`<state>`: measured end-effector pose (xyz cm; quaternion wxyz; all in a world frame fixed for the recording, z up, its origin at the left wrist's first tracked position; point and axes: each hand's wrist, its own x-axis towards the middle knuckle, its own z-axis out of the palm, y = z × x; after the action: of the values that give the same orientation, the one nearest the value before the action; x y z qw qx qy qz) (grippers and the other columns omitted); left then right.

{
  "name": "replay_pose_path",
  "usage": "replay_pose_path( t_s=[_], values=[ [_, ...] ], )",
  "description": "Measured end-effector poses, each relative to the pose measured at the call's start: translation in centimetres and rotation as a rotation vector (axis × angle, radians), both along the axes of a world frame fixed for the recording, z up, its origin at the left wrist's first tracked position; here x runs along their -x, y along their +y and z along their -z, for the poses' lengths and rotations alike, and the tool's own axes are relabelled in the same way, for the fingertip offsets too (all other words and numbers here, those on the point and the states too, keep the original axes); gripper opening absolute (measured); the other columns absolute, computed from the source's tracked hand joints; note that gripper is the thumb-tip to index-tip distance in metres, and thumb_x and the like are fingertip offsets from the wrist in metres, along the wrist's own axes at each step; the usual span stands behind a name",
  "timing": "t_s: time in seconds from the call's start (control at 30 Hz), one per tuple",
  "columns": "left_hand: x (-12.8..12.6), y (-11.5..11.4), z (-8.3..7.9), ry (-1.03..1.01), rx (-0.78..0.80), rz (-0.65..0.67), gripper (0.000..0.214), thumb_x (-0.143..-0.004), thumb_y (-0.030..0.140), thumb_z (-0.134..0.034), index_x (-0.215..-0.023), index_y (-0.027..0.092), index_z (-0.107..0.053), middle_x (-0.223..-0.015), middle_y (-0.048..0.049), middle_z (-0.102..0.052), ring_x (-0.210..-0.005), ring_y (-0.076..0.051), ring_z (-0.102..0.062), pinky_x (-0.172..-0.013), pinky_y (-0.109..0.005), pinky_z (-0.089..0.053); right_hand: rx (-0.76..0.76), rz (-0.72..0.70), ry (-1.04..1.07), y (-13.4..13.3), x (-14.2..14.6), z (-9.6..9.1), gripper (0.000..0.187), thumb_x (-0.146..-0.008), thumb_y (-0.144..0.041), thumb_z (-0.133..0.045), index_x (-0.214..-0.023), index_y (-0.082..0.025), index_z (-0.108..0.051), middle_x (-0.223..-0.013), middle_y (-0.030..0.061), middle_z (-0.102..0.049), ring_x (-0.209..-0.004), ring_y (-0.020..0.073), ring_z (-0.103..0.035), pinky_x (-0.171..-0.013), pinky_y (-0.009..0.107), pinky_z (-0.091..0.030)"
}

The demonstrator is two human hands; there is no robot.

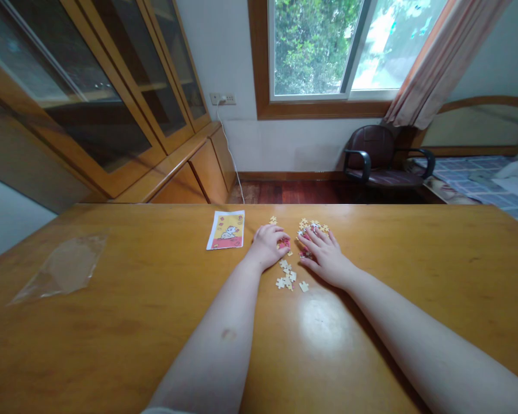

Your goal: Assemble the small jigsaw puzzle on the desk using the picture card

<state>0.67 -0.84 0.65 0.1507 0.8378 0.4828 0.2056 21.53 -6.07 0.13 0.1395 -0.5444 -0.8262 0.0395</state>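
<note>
My right hand [326, 256] lies with fingers spread over a pile of jigsaw puzzle pieces [314, 224], some pink and some pale, and covers part of it. To its left, my left hand [267, 244] is cupped on the table, thumb and fingers apart around a few pink puzzle pieces [284, 244]. Neither hand has a piece lifted. Nearer to me, between my forearms, several plain cream pieces [287, 279] lie loose, with a single piece [304, 286] just right of them. One more small group [273, 219] sits beyond my left hand.
A picture card [226, 230] with a white cartoon animal on yellow and pink lies left of my left hand. Farther left is a clear plastic bag [64, 267] on the wooden table [155, 287]. Past the table's far edge stand a cabinet [181, 178] and an armchair [373, 152].
</note>
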Motion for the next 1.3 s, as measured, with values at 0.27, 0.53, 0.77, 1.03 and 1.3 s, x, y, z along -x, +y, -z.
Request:
replay_pose_path(
  t_s=[0.27, 0.53, 0.77, 1.03, 1.3],
  values=[
    [0.1, 0.2, 0.1, 0.014, -0.031, -0.075, 0.015, -0.082, 0.028, -0.061, -0.089, 0.027, -0.074, -0.113, -0.0032, -0.065, -0.116, -0.023, -0.05, -0.103, -0.04, -0.037, 0.115, -0.088, -0.167, -0.5, 0.5, -0.1, 0.061, -0.093, -0.057, -0.032, -0.147, -0.028, -0.033, -0.154, 0.0065, -0.027, -0.143, 0.0354, -0.01, -0.111, 0.063, -0.007],
    [0.2, 0.2, 0.5, 0.014, -0.041, -0.018, 0.014, -0.079, 0.033, -0.065, -0.088, 0.03, -0.074, -0.115, -0.0015, -0.065, -0.118, -0.023, -0.048, -0.105, -0.041, -0.034, 0.1, -0.066, -0.168, -0.1, 0.1, 0.3, 0.062, -0.093, -0.059, -0.029, -0.147, -0.028, -0.033, -0.154, 0.0054, -0.028, -0.144, 0.0334, -0.007, -0.111, 0.063, -0.002],
    [0.2, 0.3, 0.2, -0.004, -0.037, -0.081, 0.015, -0.081, 0.026, -0.06, -0.087, 0.028, -0.074, -0.111, -0.0015, -0.067, -0.114, -0.021, -0.051, -0.103, -0.038, -0.037, 0.121, -0.156, -0.045, -0.5, 0.3, -1.0, 0.054, -0.095, -0.051, -0.035, -0.144, -0.028, -0.038, -0.151, 0.0052, -0.035, -0.143, 0.0323, -0.012, -0.111, 0.063, -0.001],
    [0.1, 0.3, 0.3, -0.066, -0.051, -0.078, 0.016, -0.081, 0.023, -0.059, -0.087, 0.026, -0.073, -0.109, -0.0022, -0.067, -0.112, -0.021, -0.053, -0.103, -0.038, -0.038, 0.276, -0.443, 0.116, -1.8, 1.6, -2.5, 0.044, -0.096, -0.039, -0.038, -0.138, -0.029, -0.046, -0.138, 0.0053, -0.052, -0.138, 0.026, -0.031, -0.113, 0.058, -0.009],
    [0.2, 0.1, -0.1, -0.074, -0.049, -0.049, 0.016, -0.082, 0.024, -0.058, -0.088, 0.025, -0.073, -0.107, -0.0024, -0.067, -0.109, -0.021, -0.054, -0.101, -0.038, -0.04, 0.064, -0.253, 0.166, -0.7, 1.1, -1.2, 0.026, -0.094, -0.029, -0.048, -0.112, -0.027, -0.067, -0.111, 0.0041, -0.069, -0.116, 0.0219, -0.052, -0.113, 0.054, -0.015]
  ],
)
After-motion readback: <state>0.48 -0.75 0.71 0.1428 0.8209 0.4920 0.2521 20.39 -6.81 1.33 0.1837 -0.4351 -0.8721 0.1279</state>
